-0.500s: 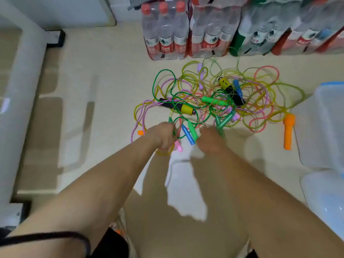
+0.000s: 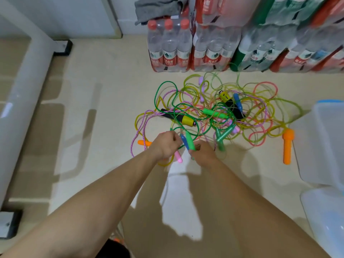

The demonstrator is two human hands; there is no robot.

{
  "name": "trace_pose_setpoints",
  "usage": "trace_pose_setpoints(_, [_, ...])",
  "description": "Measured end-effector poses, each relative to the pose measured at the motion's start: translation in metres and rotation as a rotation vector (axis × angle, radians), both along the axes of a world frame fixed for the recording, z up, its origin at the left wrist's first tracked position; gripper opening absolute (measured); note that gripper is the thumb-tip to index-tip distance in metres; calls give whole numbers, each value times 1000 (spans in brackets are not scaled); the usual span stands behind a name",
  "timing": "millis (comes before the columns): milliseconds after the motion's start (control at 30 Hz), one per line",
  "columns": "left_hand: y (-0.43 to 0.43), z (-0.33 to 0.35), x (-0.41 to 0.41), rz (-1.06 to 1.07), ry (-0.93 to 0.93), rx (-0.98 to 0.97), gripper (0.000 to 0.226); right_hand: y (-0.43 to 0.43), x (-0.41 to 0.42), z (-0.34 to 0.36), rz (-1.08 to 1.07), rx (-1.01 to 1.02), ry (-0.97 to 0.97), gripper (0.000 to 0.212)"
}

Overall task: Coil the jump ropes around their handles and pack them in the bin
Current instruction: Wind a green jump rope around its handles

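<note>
A tangle of jump ropes point(image 2: 214, 108) in green, yellow, pink and purple lies on the floor, with several handles mixed in. My left hand point(image 2: 166, 145) is curled at the pile's near edge, and a pink handle point(image 2: 178, 157) sticks out below it. My right hand point(image 2: 203, 152) is beside it, fingers curled at the lower end of a green handle point(image 2: 190, 143). A blue handle point(image 2: 184, 142) stands between the two hands. The clear bin point(image 2: 323, 146) with a blue rim sits at the right edge.
Shrink-wrapped packs of water bottles point(image 2: 186, 49) line the wall behind the pile. One orange handle point(image 2: 287, 146) lies near the bin, another point(image 2: 144, 143) left of my left hand. A clear lid point(image 2: 327, 216) lies at the lower right. A white post point(image 2: 22, 101) slants on the left.
Both hands stay at the near edge of the pile. The blue and green handles now stand closer together between them.
</note>
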State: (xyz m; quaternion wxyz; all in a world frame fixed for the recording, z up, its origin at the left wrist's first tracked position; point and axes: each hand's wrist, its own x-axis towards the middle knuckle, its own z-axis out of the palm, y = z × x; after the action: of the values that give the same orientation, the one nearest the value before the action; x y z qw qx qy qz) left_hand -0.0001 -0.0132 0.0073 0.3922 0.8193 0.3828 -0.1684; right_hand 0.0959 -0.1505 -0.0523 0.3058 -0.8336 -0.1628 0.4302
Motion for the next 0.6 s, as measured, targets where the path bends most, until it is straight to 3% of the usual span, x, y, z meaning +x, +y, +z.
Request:
trace_pose_setpoints(100, [-7,34,8,371,-32,-314,51,-18,-11,58,-25,213,252,16])
trace_pose_setpoints(167, [-9,62,11,572,-94,-494,49,-26,-18,97,12,238,349,15])
trace_pose_setpoints(267, [-12,107,8,533,-92,-621,37,-35,-22,148,80,234,315,17])
trace_pose_setpoints(367, [-14,146,4,409,-69,-584,35,-40,-26,199,160,196,206,37])
trace_pose_setpoints(433, [-19,173,-1,343,-80,-521,20,-45,-26,235,238,161,146,35])
trace_pose_setpoints(500, [-25,198,-6,238,-101,-402,11,-52,-24,266,364,125,94,29])
trace_pose_setpoints(600, [-26,231,-14,-46,-121,-108,11,-70,-12,305,505,60,-78,36])
